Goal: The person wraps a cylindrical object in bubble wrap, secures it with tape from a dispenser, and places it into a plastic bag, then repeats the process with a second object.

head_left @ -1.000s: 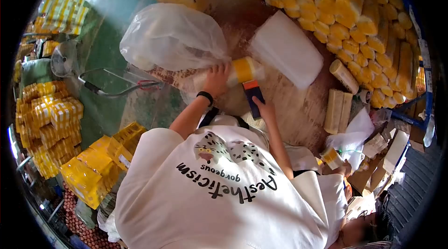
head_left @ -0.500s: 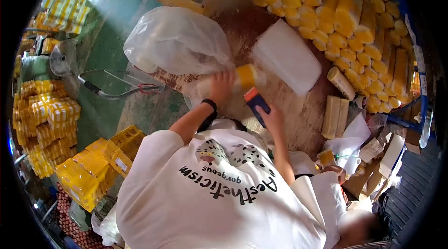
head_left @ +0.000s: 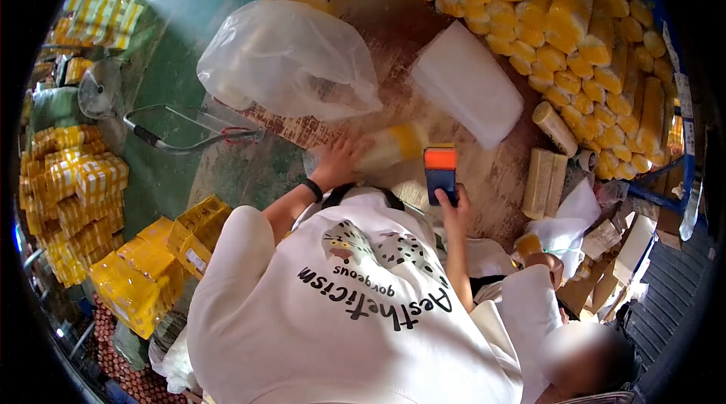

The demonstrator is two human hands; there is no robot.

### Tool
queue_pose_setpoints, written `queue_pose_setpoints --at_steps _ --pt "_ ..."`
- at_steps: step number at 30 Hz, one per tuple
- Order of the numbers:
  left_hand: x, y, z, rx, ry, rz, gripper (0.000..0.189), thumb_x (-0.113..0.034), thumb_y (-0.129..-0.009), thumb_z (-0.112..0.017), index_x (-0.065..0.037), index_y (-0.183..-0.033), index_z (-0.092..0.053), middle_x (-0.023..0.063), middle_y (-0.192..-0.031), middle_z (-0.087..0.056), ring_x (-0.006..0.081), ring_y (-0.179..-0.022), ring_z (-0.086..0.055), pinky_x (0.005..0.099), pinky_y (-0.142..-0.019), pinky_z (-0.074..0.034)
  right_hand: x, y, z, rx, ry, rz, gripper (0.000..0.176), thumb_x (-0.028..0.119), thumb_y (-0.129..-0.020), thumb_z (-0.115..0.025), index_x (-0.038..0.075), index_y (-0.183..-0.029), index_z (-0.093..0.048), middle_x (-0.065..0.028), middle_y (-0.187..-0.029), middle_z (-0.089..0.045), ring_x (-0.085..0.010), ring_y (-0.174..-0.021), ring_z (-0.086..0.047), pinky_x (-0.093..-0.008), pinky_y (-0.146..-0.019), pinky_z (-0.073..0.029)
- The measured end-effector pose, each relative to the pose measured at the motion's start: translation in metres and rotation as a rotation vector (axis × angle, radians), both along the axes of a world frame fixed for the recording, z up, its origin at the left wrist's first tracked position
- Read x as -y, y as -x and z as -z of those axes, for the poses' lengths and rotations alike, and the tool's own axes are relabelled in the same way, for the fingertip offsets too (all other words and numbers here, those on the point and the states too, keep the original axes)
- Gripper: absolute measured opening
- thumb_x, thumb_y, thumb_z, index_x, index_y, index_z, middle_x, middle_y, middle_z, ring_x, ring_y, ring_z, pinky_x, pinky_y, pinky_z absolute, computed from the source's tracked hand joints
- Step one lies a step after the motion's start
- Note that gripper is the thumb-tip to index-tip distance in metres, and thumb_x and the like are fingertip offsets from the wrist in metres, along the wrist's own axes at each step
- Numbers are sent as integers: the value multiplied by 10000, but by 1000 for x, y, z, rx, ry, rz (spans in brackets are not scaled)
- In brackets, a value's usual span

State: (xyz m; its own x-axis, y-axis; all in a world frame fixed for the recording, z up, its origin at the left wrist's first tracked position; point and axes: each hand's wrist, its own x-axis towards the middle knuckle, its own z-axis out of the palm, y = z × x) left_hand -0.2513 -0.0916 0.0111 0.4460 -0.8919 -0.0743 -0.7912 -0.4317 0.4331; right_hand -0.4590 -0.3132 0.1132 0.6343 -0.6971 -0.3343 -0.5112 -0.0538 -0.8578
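On the brown work surface lies a translucent wrapped bundle (head_left: 382, 151) with a yellow tape band round its right part. My left hand (head_left: 337, 161), a dark band on its wrist, rests on the left end of this bundle, fingers stretched and spread. To the right, my right hand (head_left: 454, 207) grips the lower end of a dark blue handheld tool (head_left: 441, 177) with an orange end pointing away from me. Its exact kind I cannot make out. The tool is beside the right end of the bundle. A large clear plastic bag (head_left: 291, 60) sits just beyond my left hand.
A folded white sheet stack (head_left: 469, 86) lies at the back right, before a pile of yellow-taped rolls (head_left: 575, 33). Tan packs (head_left: 543, 183) stand at right. Yellow-taped parcels (head_left: 140, 279) are at left, near a metal-framed tool (head_left: 181, 143). Another person (head_left: 582, 358) is at lower right.
My left hand has slid left and toward me along the bundle, its fingers now spread. My right hand has turned the blue tool more upright and moved it slightly right.
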Motion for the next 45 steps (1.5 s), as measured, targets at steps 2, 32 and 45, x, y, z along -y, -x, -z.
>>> queue_pose_setpoints --at_steps 2,32,45 --pt "8 -9 4 55 -20 -43 794 -432 -718 -703 -169 -1395 -383 116 -1381 -390 362 -1247 -360 526 -1033 -269 -6 1 3 68 -17 -8 328 234 -770 -759 0 -937 -601 -53 -868 -645 -137 -801 -596 -280 -726 -465" --pt "-5 -80 -30 162 3 -158 612 -199 -712 -672 -95 -1272 -450 136 -1171 -499 309 -1128 -456 398 -948 -388 -48 -24 -13 219 290 -517 381 239 -666 -821 -9 -865 -612 -142 -822 -598 -315 -769 -561 -382 -701 -448" --pt "-16 -67 2 382 -3 205 361 -124 -794 -560 -87 -1151 -520 74 -1070 -538 228 -980 -546 342 -803 -486 -56 -25 6 189 -257 -125 267 156 -776 -748 14 -961 -616 -37 -895 -642 -134 -771 -590 -272 -685 -464"
